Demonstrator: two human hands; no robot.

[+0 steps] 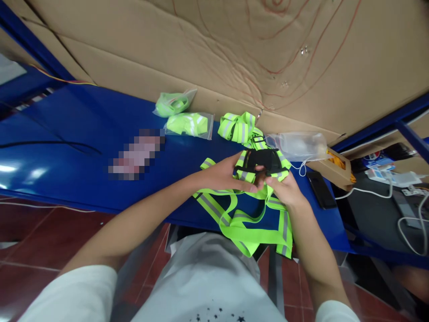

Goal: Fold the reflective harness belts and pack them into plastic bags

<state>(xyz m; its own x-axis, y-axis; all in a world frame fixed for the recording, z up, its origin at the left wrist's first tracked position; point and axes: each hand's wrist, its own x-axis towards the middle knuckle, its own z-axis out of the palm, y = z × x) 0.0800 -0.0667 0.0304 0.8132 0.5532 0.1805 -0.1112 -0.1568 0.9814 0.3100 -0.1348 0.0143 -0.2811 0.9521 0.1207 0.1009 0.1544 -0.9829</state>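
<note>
A lime-yellow reflective harness (258,236) with grey stripes lies toward the right half of the blue table (83,120); its upper part is in both hands, and its lower straps loop loosely over the near edge. The left hand (231,173) is partly closed around the left side of the harness's black panel (263,158), thumb laid across the front. The right hand (284,187) is curled at the panel's right side, its fingertips close to the left thumb; exactly what each finger pinches cannot be told.

Just beyond the hands, toward the back edge, sits a coiled lime strap (239,128). Left of it, two clear bags (189,124) hold more lime material. To its right lie a clear plastic pouch (298,145), then an open cardboard box (342,172) with yellow-orange contents. A black phone (321,190) rests near the right end, just beyond the right forearm.

The back edge meets an upright cardboard panel (134,53) bearing curved red lines. The broadest stretch of surface runs from the left forearm to the left end, with a pixelated patch (136,154) and a black cable (50,144) there. Past the right end, a blue packet (375,157) shows a round red-white-blue emblem resembling Pepsi's; its lettering is too small to read.
</note>
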